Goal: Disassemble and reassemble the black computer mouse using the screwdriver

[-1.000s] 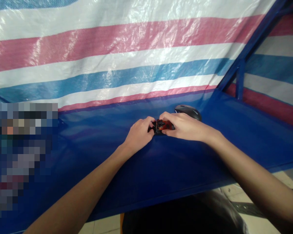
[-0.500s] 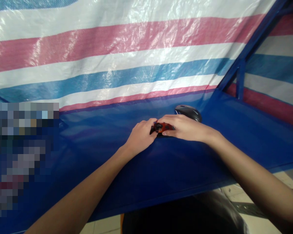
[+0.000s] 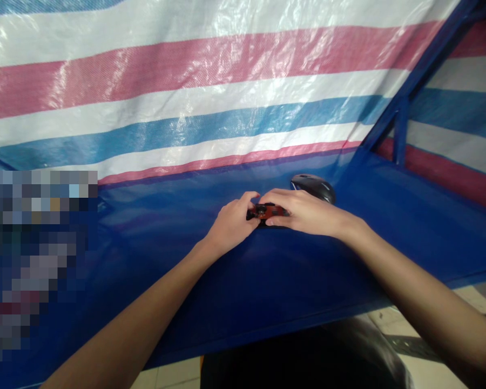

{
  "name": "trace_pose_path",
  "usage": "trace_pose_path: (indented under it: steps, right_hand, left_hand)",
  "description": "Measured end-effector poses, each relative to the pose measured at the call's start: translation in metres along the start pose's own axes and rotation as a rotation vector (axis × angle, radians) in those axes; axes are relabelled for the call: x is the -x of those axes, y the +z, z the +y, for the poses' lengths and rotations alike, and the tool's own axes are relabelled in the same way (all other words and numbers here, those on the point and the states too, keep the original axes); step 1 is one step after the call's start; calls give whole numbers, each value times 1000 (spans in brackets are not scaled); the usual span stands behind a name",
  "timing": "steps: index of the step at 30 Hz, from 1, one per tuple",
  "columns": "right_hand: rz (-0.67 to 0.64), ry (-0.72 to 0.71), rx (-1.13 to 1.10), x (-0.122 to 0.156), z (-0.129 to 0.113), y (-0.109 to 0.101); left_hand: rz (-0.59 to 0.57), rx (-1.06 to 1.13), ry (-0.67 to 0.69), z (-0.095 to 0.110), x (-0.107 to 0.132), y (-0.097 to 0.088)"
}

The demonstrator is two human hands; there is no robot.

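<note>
A small red-and-black object lies low over the blue tabletop between my hands; its exact kind is unclear, and a dark round part shows near its left end. My left hand has its thumb and fingers around the dark left end, with the index finger lifted a little. From the other side, my right hand grips the red part between thumb and fingers. Just behind my right hand rests a black computer mouse, partly covered by that hand.
The blue table runs along a striped plastic sheet at the back. A blue metal frame post slants up at the right. Blurred-out items occupy the left side. Tiled floor shows below the front edge.
My left index finger has lifted slightly from the red-and-black object, and the left hand has shifted a little left. My right hand keeps its hold; the mouse stays put.
</note>
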State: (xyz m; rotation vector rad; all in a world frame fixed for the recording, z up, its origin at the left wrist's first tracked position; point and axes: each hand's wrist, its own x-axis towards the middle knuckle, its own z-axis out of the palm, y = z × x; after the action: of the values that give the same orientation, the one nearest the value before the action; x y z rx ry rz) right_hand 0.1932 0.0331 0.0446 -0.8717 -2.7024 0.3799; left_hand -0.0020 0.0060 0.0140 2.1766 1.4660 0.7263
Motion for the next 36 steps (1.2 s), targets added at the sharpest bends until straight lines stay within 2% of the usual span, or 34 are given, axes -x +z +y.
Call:
trace_pose_path:
  steps: [13,20,36]
  right_hand:
    - [-7,-1,11,-4,-2,4]
    - [26,13,43,-5,-5,7]
    - [39,-5,46,-6,-4,10]
  left_hand:
    - [40,4,30,-1,1,3]
    - [-11,-14,29,4,0,0]
    - [-10,-106,104,3,2,2]
